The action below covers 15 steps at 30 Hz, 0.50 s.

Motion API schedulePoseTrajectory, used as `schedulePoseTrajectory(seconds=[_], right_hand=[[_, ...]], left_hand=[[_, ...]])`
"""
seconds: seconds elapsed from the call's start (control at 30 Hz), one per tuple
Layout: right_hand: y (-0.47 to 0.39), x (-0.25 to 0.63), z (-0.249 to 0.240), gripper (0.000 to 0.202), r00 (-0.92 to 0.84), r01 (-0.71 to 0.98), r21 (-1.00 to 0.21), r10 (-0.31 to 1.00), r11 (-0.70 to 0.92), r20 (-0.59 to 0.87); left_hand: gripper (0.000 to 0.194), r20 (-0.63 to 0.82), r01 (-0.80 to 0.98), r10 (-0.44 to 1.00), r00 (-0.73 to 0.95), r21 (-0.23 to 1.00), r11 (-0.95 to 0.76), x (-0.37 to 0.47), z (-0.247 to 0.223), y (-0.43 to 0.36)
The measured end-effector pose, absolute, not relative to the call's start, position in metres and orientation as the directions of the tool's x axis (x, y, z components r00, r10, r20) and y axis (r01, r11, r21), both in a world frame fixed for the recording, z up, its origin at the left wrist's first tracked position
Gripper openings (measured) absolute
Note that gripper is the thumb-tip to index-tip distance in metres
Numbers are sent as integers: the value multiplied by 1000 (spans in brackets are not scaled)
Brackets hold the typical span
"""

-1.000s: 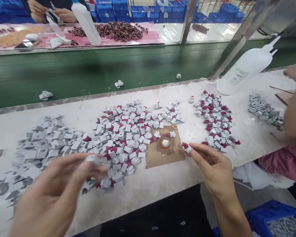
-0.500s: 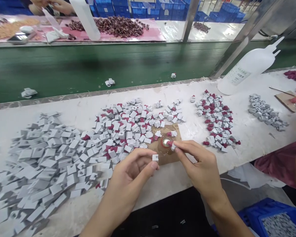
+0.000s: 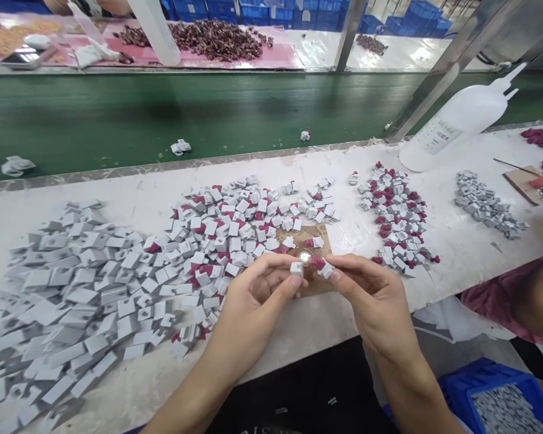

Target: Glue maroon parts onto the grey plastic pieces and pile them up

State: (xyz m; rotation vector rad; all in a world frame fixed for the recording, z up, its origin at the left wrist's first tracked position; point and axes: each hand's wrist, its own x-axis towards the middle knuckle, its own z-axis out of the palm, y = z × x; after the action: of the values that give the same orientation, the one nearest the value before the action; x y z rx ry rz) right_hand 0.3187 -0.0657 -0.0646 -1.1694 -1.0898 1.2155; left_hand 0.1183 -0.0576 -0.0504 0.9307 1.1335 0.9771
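Note:
Between thumb and fingers, my left hand pinches a small grey plastic block. My right hand grips a grey and maroon plastic piece, its maroon end pointing left at the block. The two pieces are close together but look apart. Just behind them a small round metal dish with a shiny centre sits on a brown cardboard sheet. A heap of grey and maroon pieces lies beyond my left hand, and a larger heap of plain grey blocks spreads at the left.
A white squeeze bottle stands at the back right, near a second grey and maroon pile. Behind the table runs a green conveyor belt carrying a few pieces. A blue crate is at lower right, beside another person's arm.
My hands have come closer together, bringing the maroon end near the grey block. Pieces on the green belt have shifted left.

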Motion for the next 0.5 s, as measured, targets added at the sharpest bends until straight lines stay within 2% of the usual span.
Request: schedulePoseTrajectory(seconds=[0.23,0.37,0.5], right_hand=[[-65,321,-67,17,4,-167,-986,1000,-22,-23],[-64,322,-61,16,-8,-77,-997,1000,-11,-10],[-64,322,-49,19,-57,7,-1000,998,25,25]], left_hand=[[18,-295,-159,935,198,931,327,124,-54,-55],[16,-288,-139,929,233,936,324,124,-53,-55],[10,-215,-51,951,222,971,232,121,-44,-56]])
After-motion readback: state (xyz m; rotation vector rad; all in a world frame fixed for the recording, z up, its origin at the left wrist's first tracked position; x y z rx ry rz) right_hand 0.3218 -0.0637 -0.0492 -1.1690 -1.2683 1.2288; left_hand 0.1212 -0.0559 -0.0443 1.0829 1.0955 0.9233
